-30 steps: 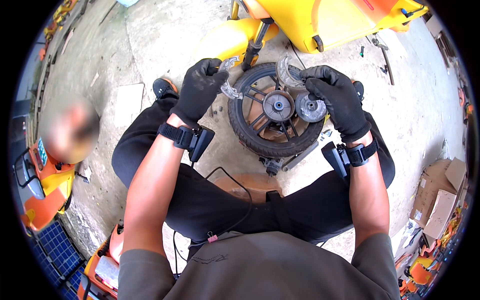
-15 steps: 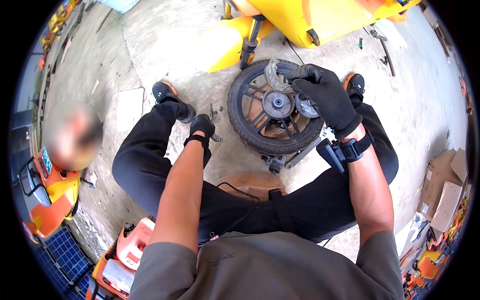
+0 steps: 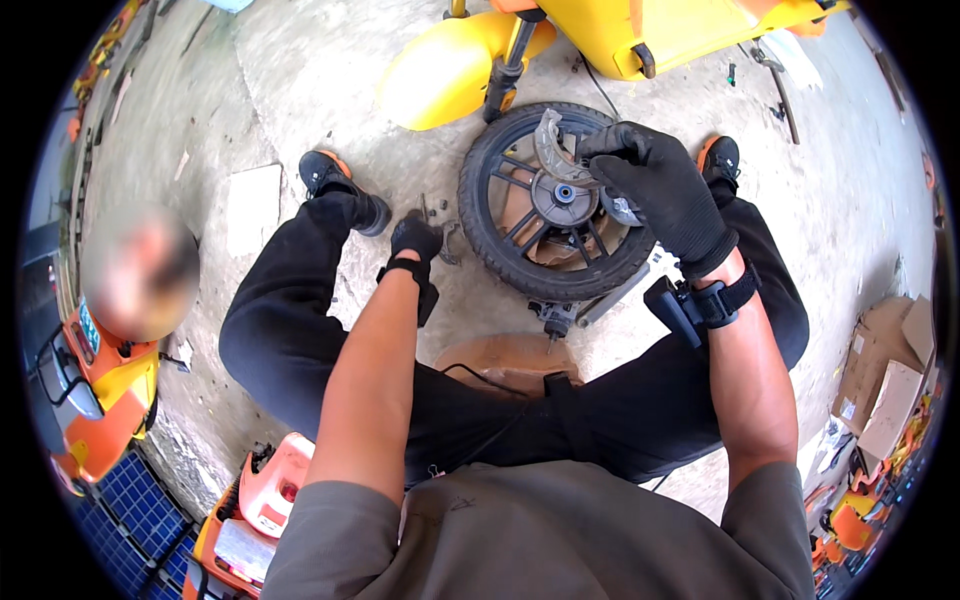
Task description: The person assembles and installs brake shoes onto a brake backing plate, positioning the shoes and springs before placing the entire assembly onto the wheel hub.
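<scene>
My right hand [image 3: 652,190], in a black glove, is closed on a curved grey brake shoe [image 3: 552,143] over the spoked wheel [image 3: 497,237] lying flat. Beneath that hand a round silver drum [image 3: 622,210] is partly hidden at the wheel's right. My left hand [image 3: 416,234], also gloved, is low by the floor left of the tire, right beside another curved grey piece [image 3: 449,243]. Its fingertips are hidden, so I cannot tell whether it grips that piece. Small dark bits lie just beyond it.
The yellow scooter body [image 3: 690,35] with its fork stands above the wheel. A white square [image 3: 254,207] lies left, brown cardboard [image 3: 880,365] right. Orange-and-yellow vehicle parts [image 3: 105,400] line the left, beneath a blurred patch. A metal bar [image 3: 612,295] lies below the tire.
My left hand has dropped from chest-high, where it held a curved shoe, to near the floor. My right hand still holds its shoe, shifted slightly leftward over the wheel. The view has shifted slightly.
</scene>
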Tool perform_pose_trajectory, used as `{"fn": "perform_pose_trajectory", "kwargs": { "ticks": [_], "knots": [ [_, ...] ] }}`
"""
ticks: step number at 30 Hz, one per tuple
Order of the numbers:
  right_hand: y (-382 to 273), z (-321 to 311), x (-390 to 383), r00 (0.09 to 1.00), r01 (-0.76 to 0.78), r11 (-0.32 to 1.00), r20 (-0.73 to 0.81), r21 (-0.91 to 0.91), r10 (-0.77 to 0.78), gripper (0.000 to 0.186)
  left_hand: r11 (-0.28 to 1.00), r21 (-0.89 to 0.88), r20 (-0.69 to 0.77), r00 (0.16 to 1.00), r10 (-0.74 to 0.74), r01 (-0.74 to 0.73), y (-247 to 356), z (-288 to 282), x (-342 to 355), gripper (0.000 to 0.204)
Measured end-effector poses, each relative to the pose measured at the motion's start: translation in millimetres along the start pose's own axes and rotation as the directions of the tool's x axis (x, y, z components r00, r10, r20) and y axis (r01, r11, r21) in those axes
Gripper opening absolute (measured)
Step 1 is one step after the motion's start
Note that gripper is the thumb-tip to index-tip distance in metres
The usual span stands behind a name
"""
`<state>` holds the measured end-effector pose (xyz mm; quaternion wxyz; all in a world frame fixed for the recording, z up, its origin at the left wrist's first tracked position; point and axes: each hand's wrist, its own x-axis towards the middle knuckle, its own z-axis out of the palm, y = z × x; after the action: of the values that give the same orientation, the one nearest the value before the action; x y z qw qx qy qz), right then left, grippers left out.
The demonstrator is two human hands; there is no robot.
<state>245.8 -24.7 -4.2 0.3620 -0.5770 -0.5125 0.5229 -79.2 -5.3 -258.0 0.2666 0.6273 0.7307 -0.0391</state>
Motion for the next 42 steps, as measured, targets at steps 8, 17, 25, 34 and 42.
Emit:
{"fn": "perform_pose_trajectory", "kwargs": {
  "ticks": [8, 17, 25, 34, 42],
  "knots": [
    [2.2, -3.6, 0.3, 1.0, 0.011, 0.998, -0.004, 0.062, -0.01, 0.019, 0.793, -0.264, -0.263, 0.832, 0.488, -0.549, 77.0, -143.6, 25.4, 0.035],
    [-14.6, 1.0, -11.2, 0.991, 0.055, 0.931, 0.096, 0.361, -0.096, 0.026, 0.357, -0.926, 0.198, 0.65, 0.734, -0.12, 135.8, -212.0, -109.7, 0.039],
    [-18.8, 9.6, -14.4, 0.993, 0.057, 0.966, 0.081, 0.253, -0.08, 0.037, 0.175, -0.97, 0.027, 0.638, 0.77, -0.17, 154.1, -203.7, -108.8, 0.04],
    [-22.1, 16.3, -12.3, 0.992, 0.118, 0.985, -0.028, -0.127, -0.123, 0.049, 0.181, -0.981, 0.036, 0.835, 0.548, -0.076, 139.4, -206.2, -104.9, 0.04],
    [-18.0, 21.1, -13.7, 0.892, 0.414, 0.822, -0.005, -0.392, -0.452, 0.041, 0.205, -0.977, 0.066, 0.829, 0.555, -0.06, 141.7, -201.8, -101.8, 0.038]
  ]
}}
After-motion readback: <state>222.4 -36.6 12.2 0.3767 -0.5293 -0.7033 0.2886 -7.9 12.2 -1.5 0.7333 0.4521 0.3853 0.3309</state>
